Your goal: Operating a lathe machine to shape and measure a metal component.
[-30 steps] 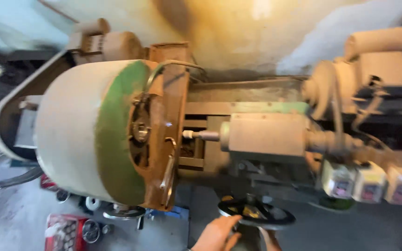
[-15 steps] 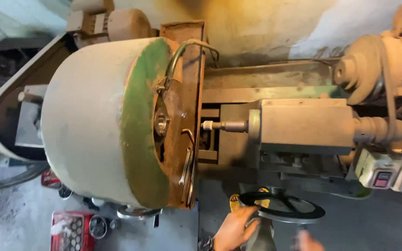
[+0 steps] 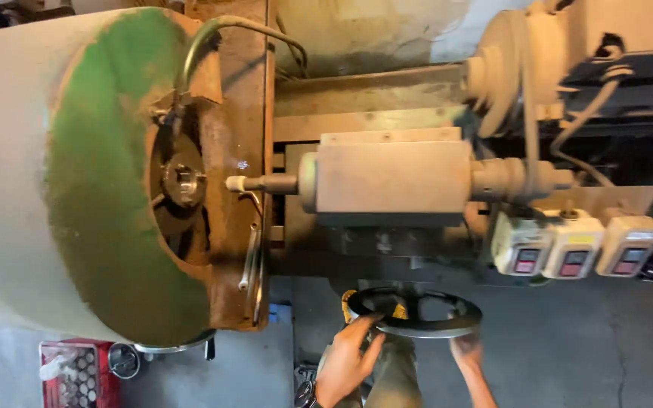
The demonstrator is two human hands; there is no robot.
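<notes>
Gripping the dark handwheel low on the machine's front: left hand fingers curl over its near rim, right hand blurred at the far rim, grip unclear. Likely rigid cast metal, heavy, slick; best held at rim, below the spindle housing

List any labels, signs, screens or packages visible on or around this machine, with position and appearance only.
Three switch boxes: in a row at the machine's right, cream, rounded, each with a dark panel and red button.
Yellow label strip: on the middle box's top edge, small and rectangular.
Red crate: on the floor at lower left, under the drum, holding a white bottle.
No screens or signs.
</notes>
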